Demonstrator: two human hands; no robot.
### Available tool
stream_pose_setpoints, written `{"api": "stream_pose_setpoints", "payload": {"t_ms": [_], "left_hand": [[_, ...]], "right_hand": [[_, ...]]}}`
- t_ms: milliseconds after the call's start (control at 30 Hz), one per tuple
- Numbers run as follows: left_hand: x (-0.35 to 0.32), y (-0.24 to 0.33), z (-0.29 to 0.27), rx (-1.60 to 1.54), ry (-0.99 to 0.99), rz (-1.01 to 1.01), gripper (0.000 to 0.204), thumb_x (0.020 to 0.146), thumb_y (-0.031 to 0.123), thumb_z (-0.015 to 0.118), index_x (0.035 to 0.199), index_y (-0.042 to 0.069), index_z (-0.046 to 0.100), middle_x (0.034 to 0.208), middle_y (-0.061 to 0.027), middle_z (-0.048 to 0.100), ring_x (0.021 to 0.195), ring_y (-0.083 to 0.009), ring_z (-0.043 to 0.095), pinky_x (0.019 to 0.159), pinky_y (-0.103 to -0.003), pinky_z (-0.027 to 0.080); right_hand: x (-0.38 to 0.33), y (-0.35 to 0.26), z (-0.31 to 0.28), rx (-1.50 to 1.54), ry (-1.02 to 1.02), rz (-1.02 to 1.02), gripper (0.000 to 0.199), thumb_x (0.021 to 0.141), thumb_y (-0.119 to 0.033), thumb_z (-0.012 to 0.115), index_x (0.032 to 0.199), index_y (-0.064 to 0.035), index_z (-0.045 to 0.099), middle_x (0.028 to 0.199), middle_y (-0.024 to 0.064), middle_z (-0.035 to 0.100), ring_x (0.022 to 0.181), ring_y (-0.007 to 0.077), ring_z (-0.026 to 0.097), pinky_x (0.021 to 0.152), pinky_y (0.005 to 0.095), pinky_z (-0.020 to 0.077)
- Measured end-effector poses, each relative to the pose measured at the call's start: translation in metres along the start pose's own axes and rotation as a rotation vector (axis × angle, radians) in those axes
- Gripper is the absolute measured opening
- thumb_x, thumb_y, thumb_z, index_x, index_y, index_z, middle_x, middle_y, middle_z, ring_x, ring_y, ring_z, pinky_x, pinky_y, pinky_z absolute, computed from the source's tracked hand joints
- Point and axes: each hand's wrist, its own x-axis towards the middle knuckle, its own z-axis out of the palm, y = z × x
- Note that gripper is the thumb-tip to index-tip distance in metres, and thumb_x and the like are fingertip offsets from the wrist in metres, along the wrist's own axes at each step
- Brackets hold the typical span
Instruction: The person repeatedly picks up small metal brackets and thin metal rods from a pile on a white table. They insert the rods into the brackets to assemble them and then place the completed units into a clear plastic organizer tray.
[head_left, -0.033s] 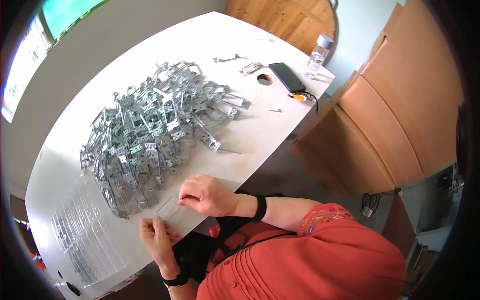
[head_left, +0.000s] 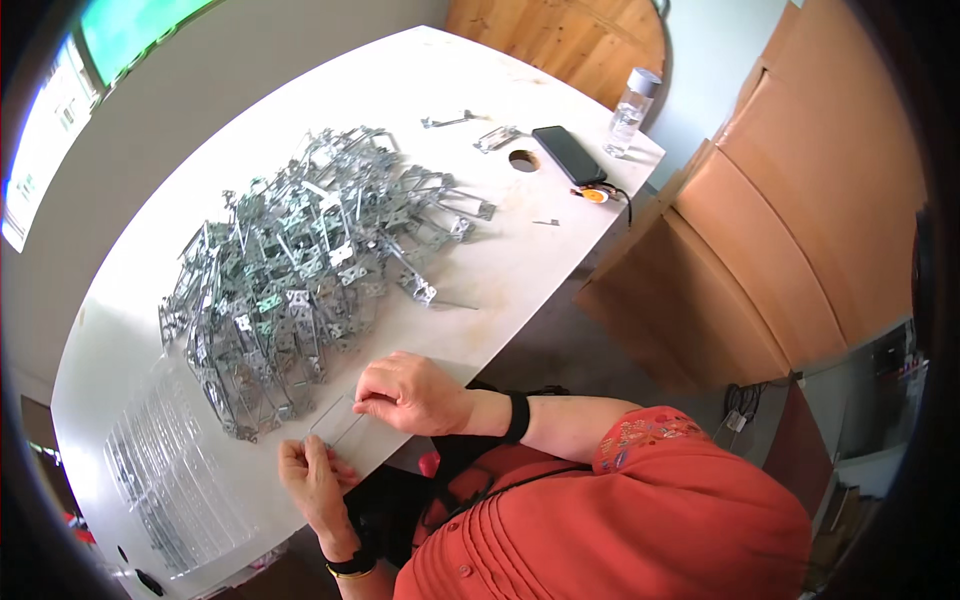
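- The right hand (head_left: 405, 393) lay on the near edge of the white table (head_left: 520, 270), its fingers pinched on one end of a small clear plastic bag (head_left: 335, 420).
- The left hand (head_left: 312, 478) gripped the bag's other end at the table edge, thumb on top.
- The bag lay flat on the table between the two hands, just in front of the pile of metal brackets (head_left: 300, 270); whether anything was inside it could not be told.
- Set against the earlier frame, both hands and the bag sat in the same places and the same grip; no shift could be made out.
- The pile spread over the table's middle, its near end just beside the left hand, and looked unchanged.
- A row of filled clear bags (head_left: 165, 490) lay to the left of the pile near the table edge, as before.
- At the far end stood a clear bottle (head_left: 632, 100), with a black phone (head_left: 568, 154) beside it, a round hole (head_left: 523, 160) in the tabletop and a few loose brackets (head_left: 470, 128) nearby, all where they had been.
- Brown cardboard boxes (head_left: 790, 220) stood to the right of the table.
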Motion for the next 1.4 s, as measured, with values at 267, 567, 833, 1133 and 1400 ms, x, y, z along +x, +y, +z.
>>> {"api": "stream_pose_setpoints", "payload": {"t_ms": [267,567,833,1133,1400], "left_hand": [[0.003,-0.006,-0.006,0.008,-0.059,0.028,0.025,0.109,0.021,0.059,0.092,0.006,0.048,0.069,-0.0044,0.055,0.045,-0.0122,0.057,0.038,-0.025,0.046],[0.027,-0.007,-0.028,0.104,-0.128,0.072,0.026,0.108,0.022,0.063,0.092,0.006,0.050,0.068,-0.0049,0.055,0.043,-0.0143,0.055,0.036,-0.027,0.044],[0.022,0.008,-0.017,0.079,-0.139,0.144,0.031,0.104,0.028,0.072,0.102,0.002,0.057,0.066,-0.0081,0.063,0.048,-0.0151,0.058,0.045,-0.027,0.046],[0.015,0.012,-0.004,0.109,-0.201,0.219,0.038,0.103,0.030,0.075,0.116,0.000,0.056,0.069,-0.0084,0.063,0.051,-0.0159,0.059,0.046,-0.028,0.049],[0.026,-0.001,0.005,0.259,-0.039,0.340,0.018,0.098,0.003,0.069,0.113,0.001,0.059,0.085,-0.0061,0.060,0.063,-0.0128,0.059,0.055,-0.028,0.048]], "right_hand": [[-0.002,0.005,0.004,0.135,0.081,0.117,0.016,0.093,-0.014,0.078,0.096,-0.0102,0.063,0.088,0.0035,0.071,0.082,0.0275,0.068,0.082,0.0412,0.0506],[-0.002,0.007,0.009,0.105,-0.075,0.116,0.019,0.092,-0.019,0.078,0.094,-0.0107,0.062,0.080,0.0055,0.069,0.076,0.0317,0.066,0.085,0.0430,0.0481],[-0.014,-0.003,0.023,0.121,-0.110,0.089,0.022,0.088,-0.018,0.078,0.088,-0.0093,0.057,0.075,0.0076,0.064,0.076,0.0357,0.064,0.083,0.0453,0.0477],[-0.021,-0.003,0.025,0.213,-0.141,0.125,0.021,0.088,-0.018,0.077,0.088,-0.0065,0.059,0.078,0.0118,0.064,0.076,0.0371,0.064,0.080,0.0460,0.0492],[-0.007,-0.001,0.001,0.128,0.042,0.036,0.010,0.092,-0.009,0.077,0.097,-0.0075,0.069,0.089,0.0115,0.069,0.082,0.0322,0.069,0.074,0.0406,0.0547]]}}
